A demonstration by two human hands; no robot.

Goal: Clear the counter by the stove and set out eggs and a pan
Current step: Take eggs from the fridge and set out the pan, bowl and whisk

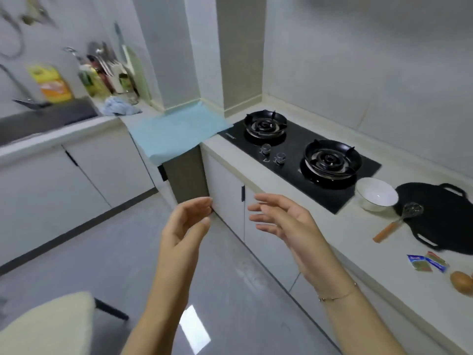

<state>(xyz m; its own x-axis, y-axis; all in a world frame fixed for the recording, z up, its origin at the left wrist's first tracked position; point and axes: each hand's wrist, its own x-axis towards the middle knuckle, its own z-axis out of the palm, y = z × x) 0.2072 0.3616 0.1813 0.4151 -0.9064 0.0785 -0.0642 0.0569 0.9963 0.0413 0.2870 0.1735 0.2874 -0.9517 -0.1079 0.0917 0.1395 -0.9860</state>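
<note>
A black two-handled pan (442, 221) lies on the counter to the right of the stove (302, 155). A whisk with a wooden handle (395, 222) rests across the pan's left edge. A white bowl (376, 194) stands between the pan and the stove. Two small seasoning packets (426, 262) and a brown egg (462, 282) lie near the counter's front right. My left hand (186, 224) and my right hand (284, 224) hover over the floor in front of the cabinets, fingers relaxed, holding nothing.
A light blue mat (176, 129) covers the counter corner left of the stove. Beyond it lie a blue cloth (120, 106), bottles and utensils (102, 75) and the dark sink (38, 119). A cream chair seat (48, 326) stands at the lower left.
</note>
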